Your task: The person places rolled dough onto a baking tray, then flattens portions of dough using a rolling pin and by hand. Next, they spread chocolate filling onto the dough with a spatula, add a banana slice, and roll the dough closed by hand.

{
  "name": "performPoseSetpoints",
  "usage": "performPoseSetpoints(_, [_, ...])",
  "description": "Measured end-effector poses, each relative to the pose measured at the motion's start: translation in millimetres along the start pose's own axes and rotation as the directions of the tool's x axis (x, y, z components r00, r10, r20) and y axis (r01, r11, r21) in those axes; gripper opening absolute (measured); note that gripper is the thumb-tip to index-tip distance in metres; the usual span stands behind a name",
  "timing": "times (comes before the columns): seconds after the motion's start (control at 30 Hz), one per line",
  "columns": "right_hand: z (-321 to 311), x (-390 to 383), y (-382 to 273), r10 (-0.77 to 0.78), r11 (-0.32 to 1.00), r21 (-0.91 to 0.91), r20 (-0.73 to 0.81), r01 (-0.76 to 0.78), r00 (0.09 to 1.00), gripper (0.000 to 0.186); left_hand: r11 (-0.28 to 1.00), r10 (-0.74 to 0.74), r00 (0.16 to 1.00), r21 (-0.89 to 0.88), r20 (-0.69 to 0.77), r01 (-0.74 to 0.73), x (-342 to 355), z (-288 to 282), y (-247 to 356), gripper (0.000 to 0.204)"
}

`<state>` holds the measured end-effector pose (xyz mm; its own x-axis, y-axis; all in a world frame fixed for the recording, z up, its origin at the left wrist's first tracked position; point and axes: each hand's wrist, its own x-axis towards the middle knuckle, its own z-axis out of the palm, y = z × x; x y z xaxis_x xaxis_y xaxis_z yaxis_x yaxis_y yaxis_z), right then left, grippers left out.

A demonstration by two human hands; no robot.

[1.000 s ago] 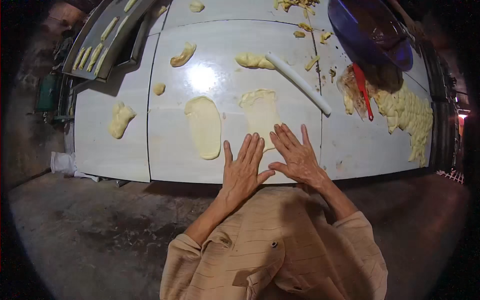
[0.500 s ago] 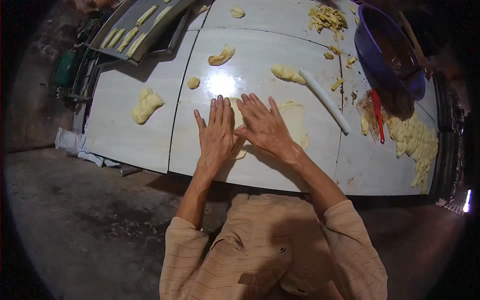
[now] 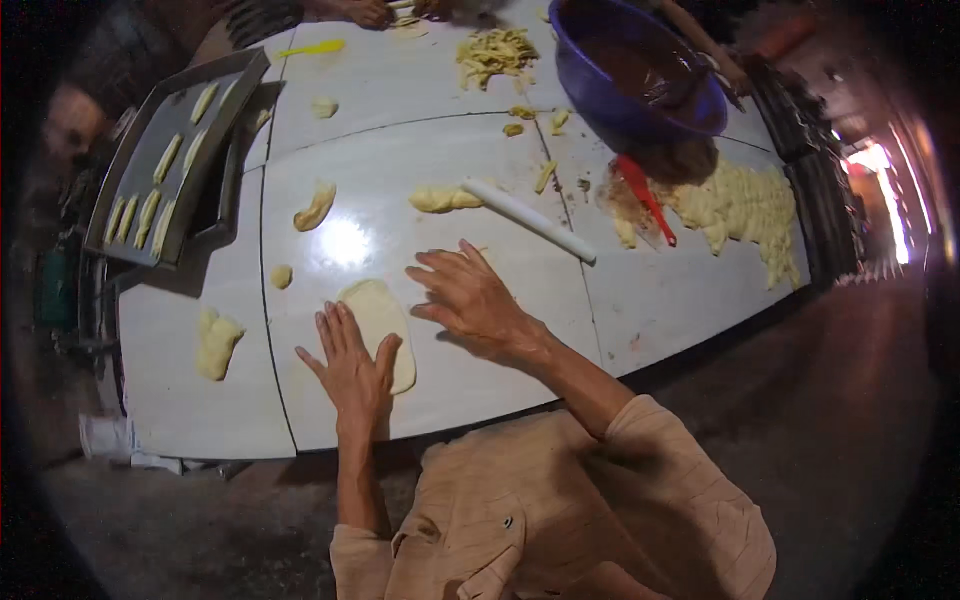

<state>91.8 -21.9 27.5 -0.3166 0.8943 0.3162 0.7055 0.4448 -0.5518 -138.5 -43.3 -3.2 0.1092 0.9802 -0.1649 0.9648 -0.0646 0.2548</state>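
Note:
My left hand (image 3: 350, 365) lies open with fingers spread on the left edge of a flattened oval of pale dough (image 3: 378, 310). My right hand (image 3: 470, 310) is open just up and to the right of it, fingers spread, largely hiding whatever is beneath. A white rolling pin (image 3: 530, 222) rests beyond my right hand, beside an elongated dough lump (image 3: 435, 200). A curved dough piece (image 3: 315, 208), a small dough ball (image 3: 282, 276) and a larger lump (image 3: 215, 345) sit around my left hand.
Trays of dough strips (image 3: 150, 165) stand at left. At right are a blue tub (image 3: 590, 90), red spatula (image 3: 645, 200) and many dough pieces (image 3: 750, 210). Dough scraps (image 3: 495, 55) and a yellow utensil (image 3: 315, 48) lie at the back, near other people's hands (image 3: 370, 14).
My left hand has moved left onto the left dough oval; my right hand has lifted toward the right piece, away from my left. The view has shifted, showing more of the far side.

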Motion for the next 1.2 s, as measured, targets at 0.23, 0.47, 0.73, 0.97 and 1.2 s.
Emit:
performPoseSetpoints(0.23, [-137,-76,137,0.451,0.758,-0.115,-0.620,-0.643,0.642,0.031,0.986,0.130,0.989,-0.098,-0.065,-0.136,-19,7,-27,0.084])
performPoseSetpoints(0.47, [-183,-142,229,0.537,0.612,-0.303,-0.520,-0.731,0.665,0.035,0.990,-0.103,0.994,0.099,-0.024,0.105,-44,18,-5,0.085])
performPoseSetpoints(0.73, [-197,-151,241,0.515,0.683,-0.280,-0.471,-0.675,0.716,0.030,0.992,-0.098,0.985,0.069,-0.142,0.109,-105,48,65,0.079])
performPoseSetpoints(0.97, [-237,-148,243,0.302,0.807,-0.324,-0.492,-0.494,0.816,0.023,0.962,-0.266,0.964,0.054,-0.008,0.266,-104,46,95,0.083])
performPoseSetpoints(1.2, [-301,-131,234,0.215,0.916,-0.181,-0.532,-0.358,0.819,0.030,0.942,-0.333,0.931,-0.019,-0.151,0.334,-109,68,93,0.082])
